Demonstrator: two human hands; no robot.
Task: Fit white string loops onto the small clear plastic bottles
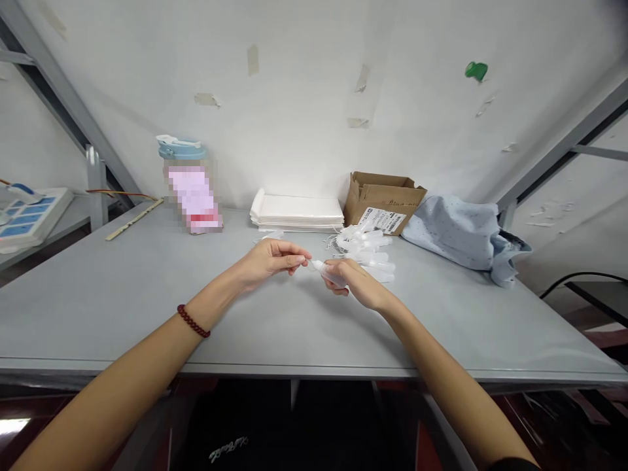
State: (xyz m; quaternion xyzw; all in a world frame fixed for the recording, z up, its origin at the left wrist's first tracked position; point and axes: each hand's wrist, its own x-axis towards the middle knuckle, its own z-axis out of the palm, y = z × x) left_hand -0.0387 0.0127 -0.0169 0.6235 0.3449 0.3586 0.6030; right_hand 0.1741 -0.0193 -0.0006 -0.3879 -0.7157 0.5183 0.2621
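My right hand (354, 280) is wrapped round a small translucent squeeze bottle, whose white tapered tip (318, 265) points left out of the grip. Facing that tip, my left hand (275, 263) has its thumb and forefinger pinched together. What sits in that pinch is too small to make out. Just beyond my right hand lies a pile of similar clear plastic bottles (367, 243), with thin white strands at its left side. A small clear piece (272, 236) lies on the table behind my left hand.
Against the wall stand a stack of white padded envelopes (299, 212) and an open cardboard box (383, 199). A light blue cloth (454, 232) lies to the right. A blue-lidded container (182, 149) and a thin strip (135, 219) are at the left of the grey table (235, 337).
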